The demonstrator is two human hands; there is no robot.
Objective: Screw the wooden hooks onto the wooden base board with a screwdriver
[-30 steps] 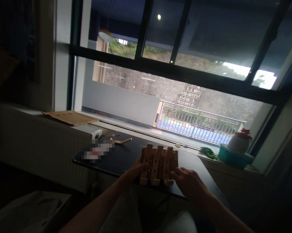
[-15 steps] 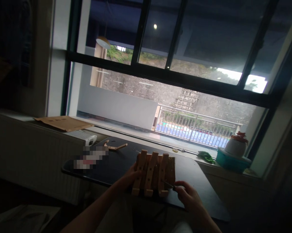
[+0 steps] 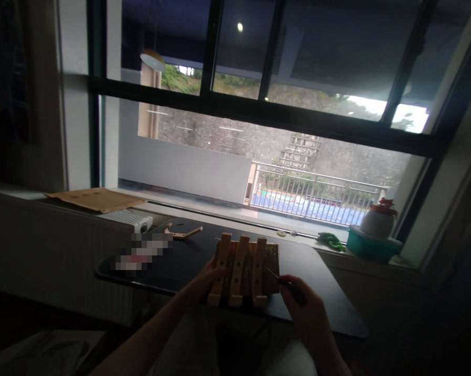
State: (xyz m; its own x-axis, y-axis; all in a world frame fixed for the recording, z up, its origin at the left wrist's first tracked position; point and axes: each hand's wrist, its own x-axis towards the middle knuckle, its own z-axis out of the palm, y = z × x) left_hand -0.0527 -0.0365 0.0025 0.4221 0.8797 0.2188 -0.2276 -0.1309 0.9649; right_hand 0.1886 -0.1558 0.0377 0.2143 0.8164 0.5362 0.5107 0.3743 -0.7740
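In the head view a wooden rack [image 3: 236,280] rests tilted near the front edge of the dark table. Three pale bars with dark holes and hooked lower ends lie across its brown board. My left hand [image 3: 208,279] grips the rack's left side, thumb on the left bar. To the right, my right hand [image 3: 304,300] is closed around a screwdriver-like tool [image 3: 295,291] with a dark handle and thin metal shaft. Its tip is beside the right bar; whether it touches the board I cannot tell.
On the dark table [image 3: 321,271] lie an angled wooden piece [image 3: 183,233] and a blurred-out item [image 3: 141,253]. The sill holds a brown envelope [image 3: 96,199], a green cloth [image 3: 330,241] and a teal box [image 3: 371,244] with a white jug [image 3: 378,220] on it.
The tool's tip has moved up and right, from over the right bar to beside it, and more of its handle shows. My left hand keeps its hold. The camera view has shifted slightly.
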